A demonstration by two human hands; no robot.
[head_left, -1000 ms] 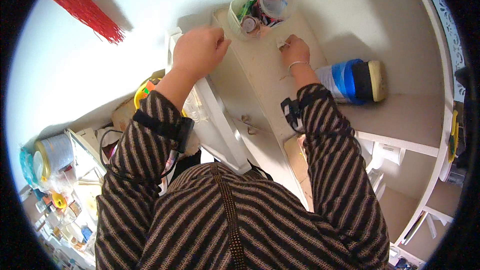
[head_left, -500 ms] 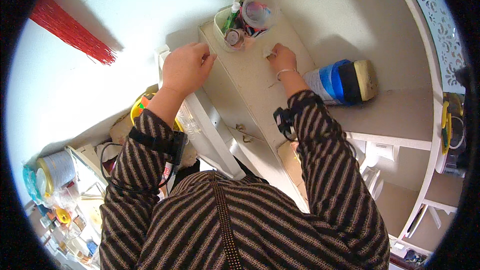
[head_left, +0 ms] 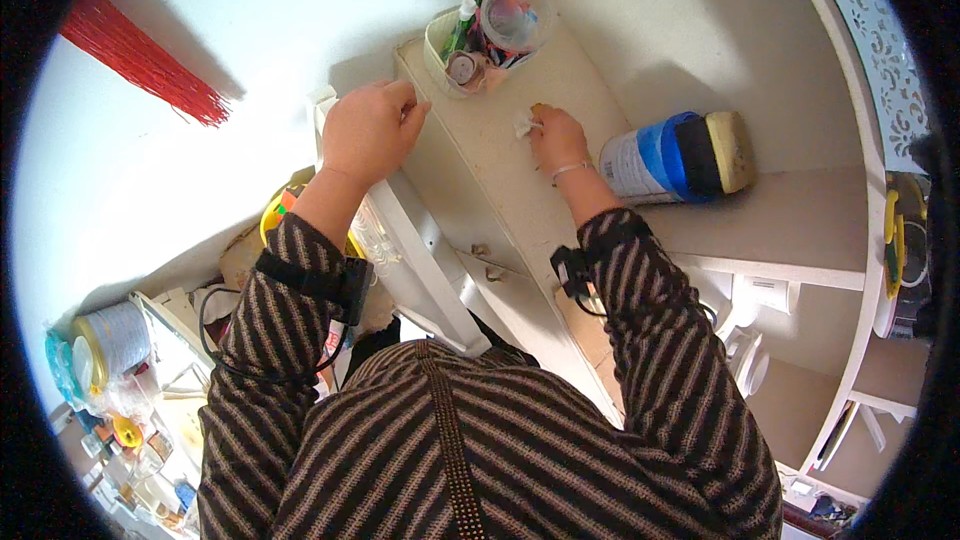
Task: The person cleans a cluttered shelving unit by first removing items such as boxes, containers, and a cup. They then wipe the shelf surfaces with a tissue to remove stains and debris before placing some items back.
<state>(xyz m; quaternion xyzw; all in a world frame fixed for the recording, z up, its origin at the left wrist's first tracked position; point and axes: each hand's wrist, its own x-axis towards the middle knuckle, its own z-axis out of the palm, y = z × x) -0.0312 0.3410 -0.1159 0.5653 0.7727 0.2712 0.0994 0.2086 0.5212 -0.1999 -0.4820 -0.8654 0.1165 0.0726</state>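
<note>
My right hand [head_left: 561, 143] is closed on a crumpled white tissue [head_left: 524, 125], which pokes out past the fingertips just over the cream cabinet top [head_left: 500, 155]. A bracelet circles that wrist. To the right of this hand a large bottle [head_left: 680, 158] with blue and black bands lies on its side. My left hand [head_left: 370, 135] is raised by the cabinet's left edge, above a white frame [head_left: 410, 245]. Its fingers are curled with the thumb against them; whatever they may hold is hidden.
At the far end of the cabinet top stands a pale basket [head_left: 440, 70] of small items, with a clear round tub [head_left: 515, 15] on it. Shelves [head_left: 770, 260] rise on the right. A red tassel [head_left: 150, 65] hangs on the left wall. Clutter [head_left: 130, 430] fills the lower left.
My right hand has come slightly toward me and to the left with the tissue, over the cabinet top. My left hand has barely moved.
</note>
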